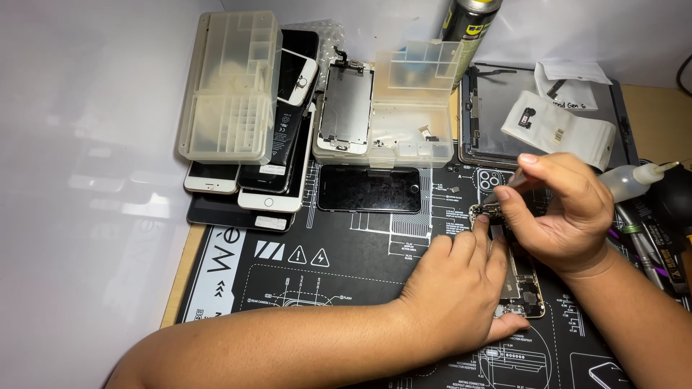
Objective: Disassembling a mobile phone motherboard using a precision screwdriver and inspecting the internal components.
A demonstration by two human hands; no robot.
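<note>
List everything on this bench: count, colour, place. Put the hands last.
Black printed repair mat: one, covers the bench.
Opened phone body with bare insides: one, metallic, on the mat under both hands.
Dark-screened phone: one, black, mat centre.
Stacked phones: several, white and black, far left.
Translucent plastic parts boxes: two, one on the stack, the other at far centre.
Bare metal-backed screen panel: one, silver, between the boxes.
Dark tablet frame: one, far right.
White pouches: two, on the tablet.
Clear squeeze bottle: one, right edge.
Spray can: one, far edge.
Left hand: presses on the phone body.
Right hand: grip on a thin tool.
</note>
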